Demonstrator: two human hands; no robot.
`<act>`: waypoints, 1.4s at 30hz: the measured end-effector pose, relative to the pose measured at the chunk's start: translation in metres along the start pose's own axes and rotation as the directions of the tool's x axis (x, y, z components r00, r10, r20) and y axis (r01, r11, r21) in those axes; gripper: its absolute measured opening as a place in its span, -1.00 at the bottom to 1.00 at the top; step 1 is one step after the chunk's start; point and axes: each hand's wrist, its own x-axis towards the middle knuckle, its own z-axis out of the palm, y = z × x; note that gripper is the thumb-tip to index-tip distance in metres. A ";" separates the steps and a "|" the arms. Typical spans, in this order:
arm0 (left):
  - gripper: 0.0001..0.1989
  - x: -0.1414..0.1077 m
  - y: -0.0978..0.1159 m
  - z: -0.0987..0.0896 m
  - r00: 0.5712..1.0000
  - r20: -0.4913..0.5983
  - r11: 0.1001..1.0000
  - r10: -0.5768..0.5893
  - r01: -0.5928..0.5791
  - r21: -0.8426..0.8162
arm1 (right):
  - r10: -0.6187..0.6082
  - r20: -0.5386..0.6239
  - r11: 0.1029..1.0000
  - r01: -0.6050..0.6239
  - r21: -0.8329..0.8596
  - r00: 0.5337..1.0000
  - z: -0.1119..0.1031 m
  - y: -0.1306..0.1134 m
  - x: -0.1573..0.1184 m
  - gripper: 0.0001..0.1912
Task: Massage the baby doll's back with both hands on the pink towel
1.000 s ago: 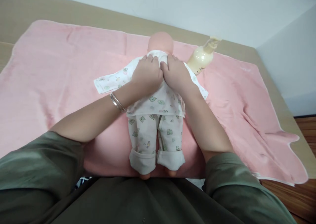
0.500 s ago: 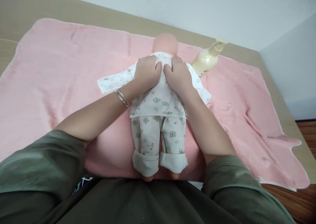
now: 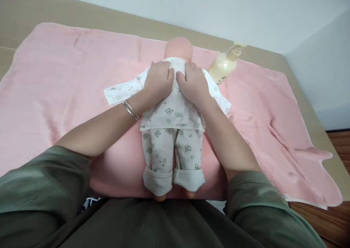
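Note:
A baby doll (image 3: 179, 48) lies face down, its bald head pointing away from me and its feet toward me. It wears a white printed shirt (image 3: 172, 113) and matching trousers (image 3: 161, 149) with turned-up cuffs. My left hand (image 3: 159, 79) rests on the left of the doll's upper back, fingers laid over the shoulder. On the right shoulder lies my right hand (image 3: 193, 82), in the same flat pose. The two thumbs point toward each other along the middle of the back, a little apart. Both hands look open, pressing on the cloth without gripping it.
A pink blanket (image 3: 68, 69) is spread under the doll on a wooden table (image 3: 109, 23). Beyond the doll's right shoulder, a cream pump bottle (image 3: 222, 66) lies tilted on the blanket. A white wall (image 3: 205, 7) stands behind the table.
The whole view has shifted slightly, so everything sits a little further left. My hands keep the same place on the doll's back.

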 end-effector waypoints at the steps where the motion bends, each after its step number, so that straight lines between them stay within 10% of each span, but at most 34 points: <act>1: -0.68 -0.003 0.004 -0.002 1.000 -0.002 1.000 0.024 -0.024 0.017 | -0.016 0.020 1.000 0.016 0.005 1.000 -0.002 0.002 0.000 -0.46; 7: -0.49 -0.024 0.028 -0.003 0.990 0.029 0.988 0.139 -0.141 0.064 | -0.065 0.050 0.998 0.064 0.025 0.997 -0.007 0.008 -0.002 -0.36; 20: -0.70 0.006 -0.003 -0.008 0.974 0.161 0.987 -0.159 0.151 0.062 | -0.077 0.077 0.994 0.083 -0.077 0.994 -0.020 -0.040 -0.039 -0.47; 27: -0.61 -0.010 0.013 -0.006 0.998 0.058 0.998 -0.030 0.027 0.049 | 0.101 0.116 0.992 -0.109 0.068 0.988 -0.012 -0.006 0.003 -0.32; 37: -0.69 -0.002 -0.006 -0.004 0.998 0.031 0.997 0.061 -0.059 -0.053 | -0.104 -0.082 0.994 0.106 0.018 0.991 0.002 -0.028 -0.040 -0.47; 42: -0.66 -0.006 -0.005 0.004 1.000 -0.024 1.000 0.006 -0.006 -0.011 | -0.028 -0.007 0.997 0.028 0.067 1.000 -0.002 -0.017 -0.020 -0.46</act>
